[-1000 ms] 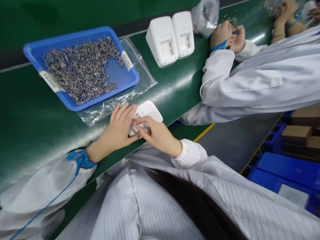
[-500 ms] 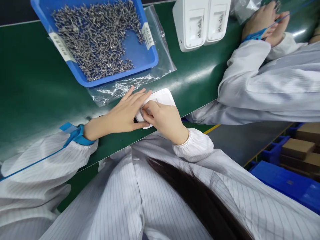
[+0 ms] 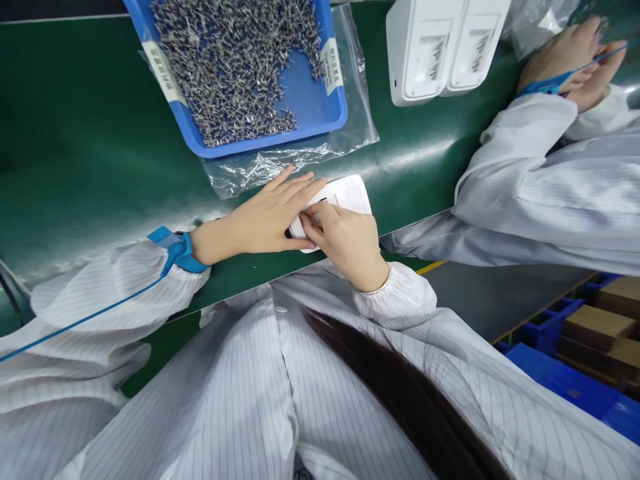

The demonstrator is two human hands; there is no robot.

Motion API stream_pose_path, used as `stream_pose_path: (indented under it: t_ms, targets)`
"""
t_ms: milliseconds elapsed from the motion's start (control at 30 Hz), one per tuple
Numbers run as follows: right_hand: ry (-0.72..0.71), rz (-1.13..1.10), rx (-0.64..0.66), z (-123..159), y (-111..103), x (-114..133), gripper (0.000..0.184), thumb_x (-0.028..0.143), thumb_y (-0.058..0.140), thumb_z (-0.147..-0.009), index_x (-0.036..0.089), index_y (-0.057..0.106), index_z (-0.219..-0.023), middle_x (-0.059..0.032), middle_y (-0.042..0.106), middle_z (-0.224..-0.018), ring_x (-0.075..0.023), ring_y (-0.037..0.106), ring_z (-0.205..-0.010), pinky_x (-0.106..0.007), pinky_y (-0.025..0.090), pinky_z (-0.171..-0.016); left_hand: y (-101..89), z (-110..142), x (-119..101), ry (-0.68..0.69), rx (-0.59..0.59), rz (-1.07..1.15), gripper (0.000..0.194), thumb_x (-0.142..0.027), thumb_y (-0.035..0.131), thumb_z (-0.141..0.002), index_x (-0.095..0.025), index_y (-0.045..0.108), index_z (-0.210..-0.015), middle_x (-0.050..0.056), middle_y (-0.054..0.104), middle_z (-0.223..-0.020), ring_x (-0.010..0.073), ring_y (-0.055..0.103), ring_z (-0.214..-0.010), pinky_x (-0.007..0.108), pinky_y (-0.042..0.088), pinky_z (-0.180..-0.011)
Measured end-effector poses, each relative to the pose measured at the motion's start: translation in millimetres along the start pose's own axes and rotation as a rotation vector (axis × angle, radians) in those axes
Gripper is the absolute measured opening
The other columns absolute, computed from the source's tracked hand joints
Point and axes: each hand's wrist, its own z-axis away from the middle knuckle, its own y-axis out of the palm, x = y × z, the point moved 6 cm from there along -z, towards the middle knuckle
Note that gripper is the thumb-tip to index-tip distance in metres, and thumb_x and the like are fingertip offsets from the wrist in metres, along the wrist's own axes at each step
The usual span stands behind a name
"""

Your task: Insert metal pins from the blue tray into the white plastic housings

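A white plastic housing [image 3: 356,192] lies on the green bench near its front edge, partly covered by both hands. My left hand [image 3: 267,217] rests across its left side with the fingers stretched out and the thumb along the near edge. My right hand [image 3: 347,243] is over the housing's middle, thumb and forefinger pinched together at a recess. Whatever lies between those fingertips is hidden. Beyond my left hand stands a blue tray [image 3: 313,93] holding a heap of small silvery metal parts [image 3: 230,73].
The tray sits on a clear plastic bag [image 3: 357,100]. Two similar white housings [image 3: 420,67] with metal pieces in their recesses stand at the back. On the right are a co-worker's hands [image 3: 565,60] and sleeves. A blue cord [image 3: 90,320] runs from my left wristband.
The whole view has shifted, so bench and tray appear farther right. My left hand stays spread on the housing, and my right hand keeps its pinch at the recess.
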Motion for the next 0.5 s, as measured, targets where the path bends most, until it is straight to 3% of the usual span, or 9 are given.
stream_pose_path:
  t_ms: [167, 267, 500]
  targets:
    - [-0.067, -0.021, -0.106, 4.0, 0.2, -0.2, 0.031, 0.037, 0.043, -0.102, 0.017, 0.065, -0.094, 0.0002, 0.069, -0.068, -0.0117, 0.062, -0.062, -0.028, 0.024, -0.055, 0.4, 1.0, -1.4, 0.001, -0.005, -0.011, 0.098, -0.068, 0.056, -0.089, -0.011, 0.018, -0.159, 0.015, 0.031, -0.164, 0.0330, 0.021, -0.155, 0.053, 0.003, -0.129]
    - [-0.106, 0.004, -0.172, 6.2, -1.6, 0.7, 0.032, 0.038, 0.043, -0.103, 0.018, 0.068, -0.094, 0.0002, 0.072, -0.071, -0.0108, 0.064, -0.065, -0.027, 0.026, -0.055, -0.6, 1.2, -3.3, 0.008, -0.020, -0.011, 0.099, -0.068, 0.056, -0.089, -0.011, 0.018, -0.160, 0.016, 0.030, -0.164, 0.0328, 0.022, -0.155, 0.053, 0.005, -0.129]
    - [-0.103, 0.023, -0.079, 1.7, -0.8, -1.9, 0.032, 0.039, 0.045, -0.103, 0.018, 0.068, -0.095, -0.0006, 0.073, -0.075, -0.0115, 0.064, -0.064, -0.029, 0.024, -0.054, -1.2, 2.0, -5.5, 0.032, -0.040, -0.011, 0.097, -0.067, 0.056, -0.090, -0.010, 0.018, -0.159, 0.019, 0.030, -0.163, 0.0324, 0.023, -0.155, 0.053, 0.006, -0.129]
